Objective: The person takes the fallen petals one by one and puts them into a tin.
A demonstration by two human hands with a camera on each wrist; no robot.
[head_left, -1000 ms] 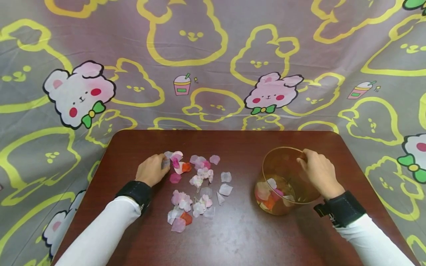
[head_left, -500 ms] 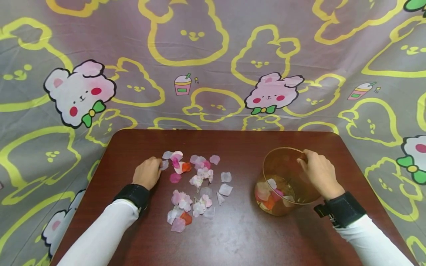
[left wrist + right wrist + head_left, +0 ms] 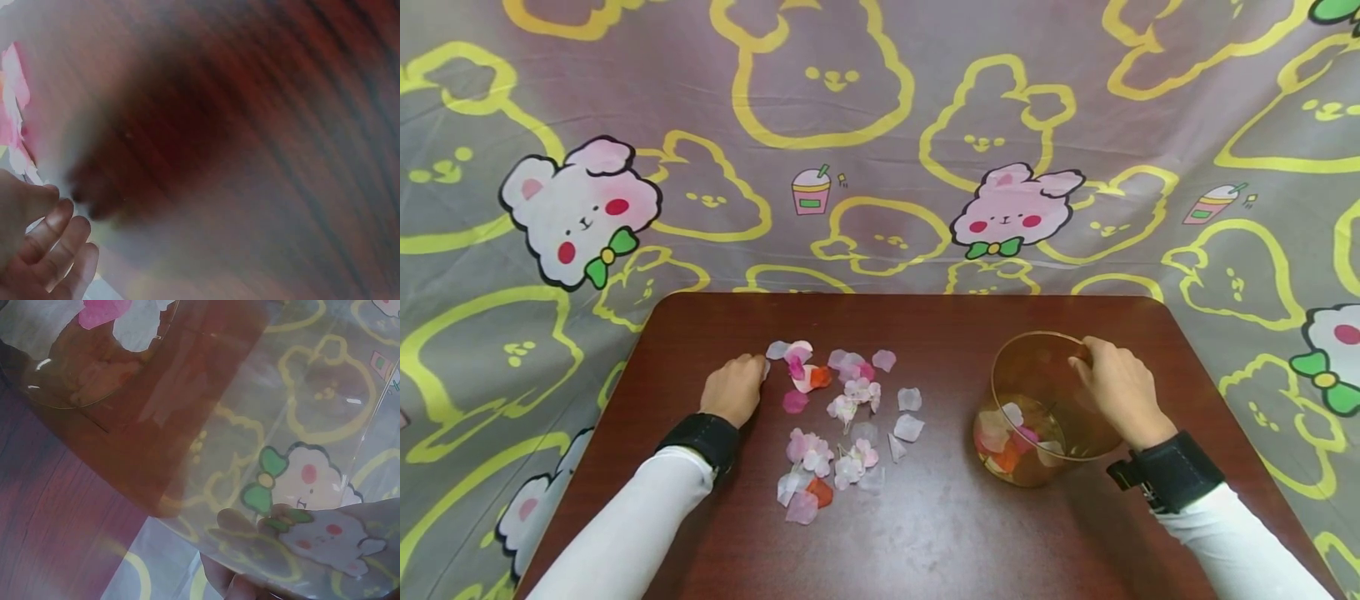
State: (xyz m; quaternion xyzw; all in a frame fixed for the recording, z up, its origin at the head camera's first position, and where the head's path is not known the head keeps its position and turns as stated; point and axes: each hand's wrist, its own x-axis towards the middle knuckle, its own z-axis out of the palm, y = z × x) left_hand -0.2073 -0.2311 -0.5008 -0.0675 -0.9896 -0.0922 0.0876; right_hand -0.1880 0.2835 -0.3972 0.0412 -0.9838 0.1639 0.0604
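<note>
In the head view my left hand (image 3: 732,390) is low over the left of the table, thumb and fingertips drawn together on a pale petal (image 3: 766,369). The left wrist view shows the thumb against the curled fingers (image 3: 59,228), a whitish sliver between them. Right beside this hand lie loose petals, among them a magenta one (image 3: 795,402), an orange one (image 3: 821,377) and a whitish one (image 3: 777,350). At the right my right hand (image 3: 1122,392) grips the rim of a see-through amber bucket (image 3: 1082,429), thumb inside. Mixed petals (image 3: 1011,442) lie at its bottom.
More petals lie mid-table: a white-pink cluster (image 3: 853,398), a nearer cluster (image 3: 850,468), a lilac petal (image 3: 802,507) and a white petal (image 3: 909,428). The brown table (image 3: 940,533) meets a cartoon-printed cloth (image 3: 880,167) behind and at both sides.
My left hand has drawn back slightly to the left from the petals, its fingers closing together on a pale petal that shifted left with them. The right hand and bucket have stayed still.
</note>
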